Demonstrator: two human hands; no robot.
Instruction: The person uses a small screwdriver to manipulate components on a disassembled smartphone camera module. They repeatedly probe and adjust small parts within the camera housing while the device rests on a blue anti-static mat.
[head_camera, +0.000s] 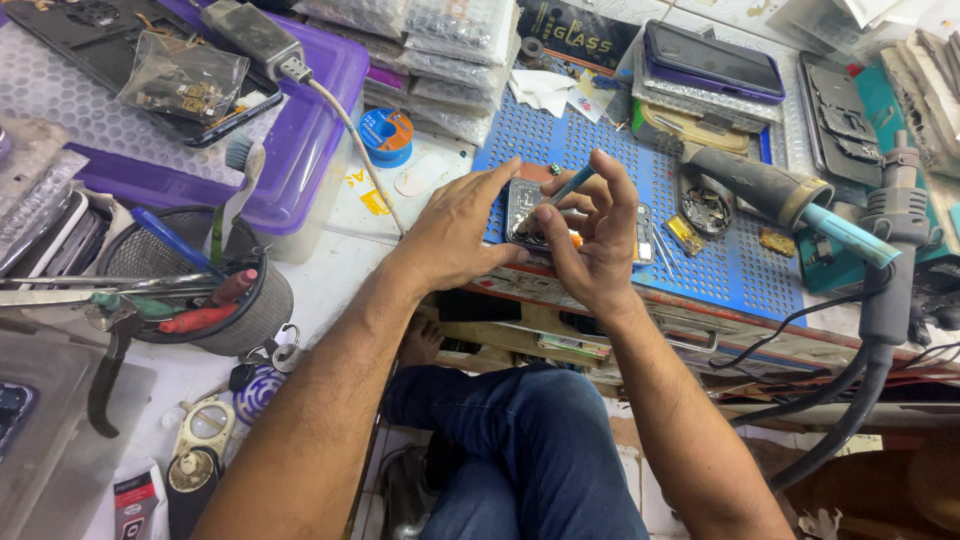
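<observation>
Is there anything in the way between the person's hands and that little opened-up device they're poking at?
Nothing visible. The left hand already grips the small opened device on the blue perforated mat, and the right hand holds a thin tool with its tip on the device.

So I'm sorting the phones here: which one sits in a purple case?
The dark-screened phone in the purple case, lying face up at the top of the bench; the opened phone in both hands has no case.

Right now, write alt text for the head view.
Left hand steadies an opened phone on a blue perforated mat while the right hand works on it with a thin tool; a mesh tool cup stands to the left.
</observation>
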